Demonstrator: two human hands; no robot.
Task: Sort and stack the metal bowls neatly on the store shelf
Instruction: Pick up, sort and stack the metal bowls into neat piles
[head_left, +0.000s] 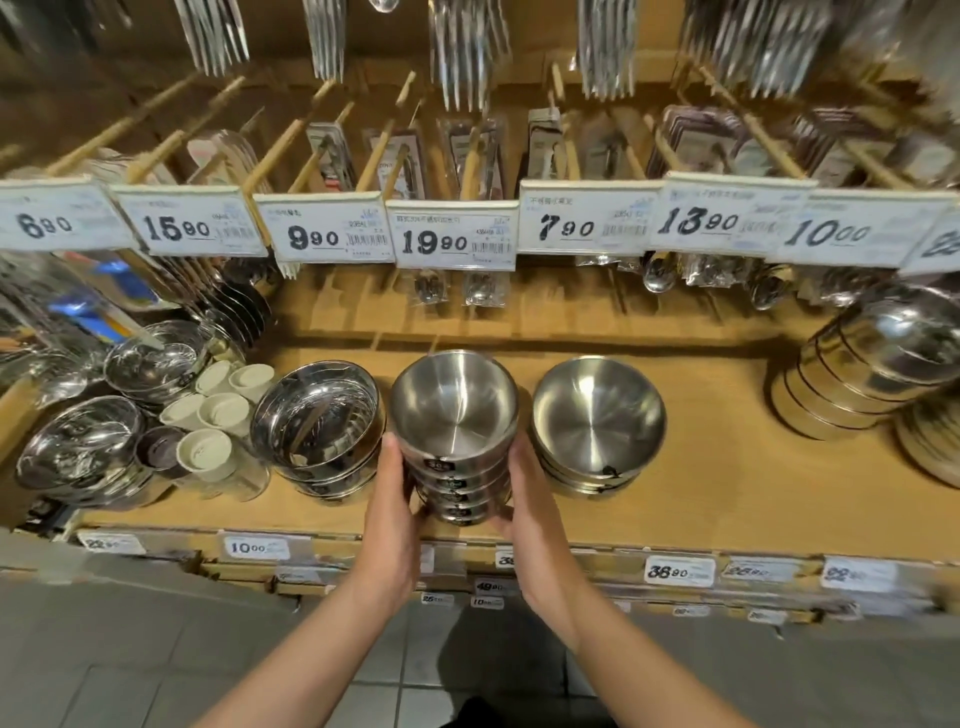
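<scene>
A tall stack of brushed metal bowls (454, 410) stands near the front edge of the wooden shelf (727, 467), at its middle. My left hand (395, 499) holds the stack's left side and my right hand (524, 499) holds its right side, fingers wrapped round the lower bowls. A shorter stack of wider brushed bowls (597, 415) sits just to the right, apart from my hands. A stack of shiny bowls (317, 421) sits close on the left.
White cups (218, 415) and more shiny bowls (83, 447) crowd the shelf's left end. Large steel bowl stacks (872, 374) stand at the right. Price tags (452, 241) and hanging cutlery packs overhang the shelf's back. Bare wood lies between the right stacks.
</scene>
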